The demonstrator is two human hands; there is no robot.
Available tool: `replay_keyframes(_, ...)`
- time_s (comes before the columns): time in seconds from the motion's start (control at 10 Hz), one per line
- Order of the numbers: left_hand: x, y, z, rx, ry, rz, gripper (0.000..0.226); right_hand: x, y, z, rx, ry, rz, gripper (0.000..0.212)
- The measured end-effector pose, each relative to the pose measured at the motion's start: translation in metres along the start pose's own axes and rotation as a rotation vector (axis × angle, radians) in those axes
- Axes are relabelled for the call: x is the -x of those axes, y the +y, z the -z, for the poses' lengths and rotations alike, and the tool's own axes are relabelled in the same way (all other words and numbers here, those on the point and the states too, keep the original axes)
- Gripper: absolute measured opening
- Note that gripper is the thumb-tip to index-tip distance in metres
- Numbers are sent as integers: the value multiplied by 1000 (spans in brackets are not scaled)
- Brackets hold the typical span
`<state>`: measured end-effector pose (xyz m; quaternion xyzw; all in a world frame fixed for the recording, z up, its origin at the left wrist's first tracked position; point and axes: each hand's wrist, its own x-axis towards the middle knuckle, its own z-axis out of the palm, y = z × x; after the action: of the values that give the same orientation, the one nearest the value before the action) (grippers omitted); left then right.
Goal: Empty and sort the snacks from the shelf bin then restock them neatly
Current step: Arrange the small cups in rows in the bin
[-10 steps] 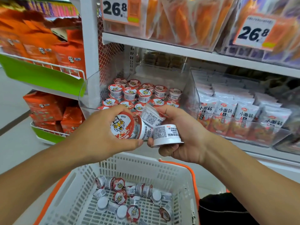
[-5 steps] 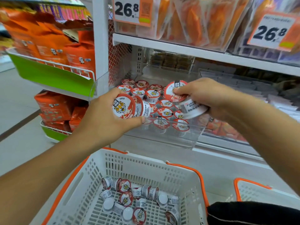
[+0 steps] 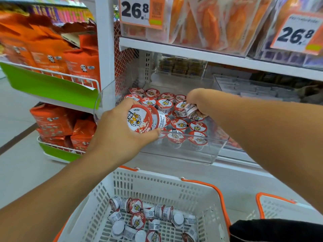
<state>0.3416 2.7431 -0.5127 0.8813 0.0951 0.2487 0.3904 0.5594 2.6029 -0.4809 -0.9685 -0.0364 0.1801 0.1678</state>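
Observation:
A clear plastic shelf bin holds several small snack cups with red-and-white tiger lids, standing lid-up in rows. My left hand grips a short stack of these cups on their side, just in front of the bin's left end. My right hand reaches into the bin from the right and pinches one cup tilted over the standing rows. Below, a white basket with orange handles holds several more cups lying loose.
A white shelf post stands left of the bin. Orange snack bags fill green-fronted racks at the left. Price tags reading 26.8 hang above. Another bin of packets lies to the right. A second basket sits at lower right.
My right hand has moved down into the bin with its cup, lowering it over the rows. My left hand has held its stack nearly still.

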Motion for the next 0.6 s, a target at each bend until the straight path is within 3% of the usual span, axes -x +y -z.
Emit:
replay_keyframes(0.1, 1, -2, -1, 6, -22, -9, 59, -5, 1, -6, 26, 24, 34, 26)
replay_keyframes(0.3, 1, -3, -3, -32, -22, -17, 58, -10, 8, -9, 57, 87, -49, 32)
replay_keyframes(0.4, 2, -2, -4, -28, -30, -17, 60, -14, 8, -10, 14, 75, -77, 22)
replay_keyframes(0.5, 3, 0, -5, -23, -40, -24, 59, -16, 7, -4, 51, 63, 47, 13)
replay_keyframes(0.6, 3, 0, -4, -30, -39, -27, 61, -15, 7, -3, 73, 142, 80, 17)
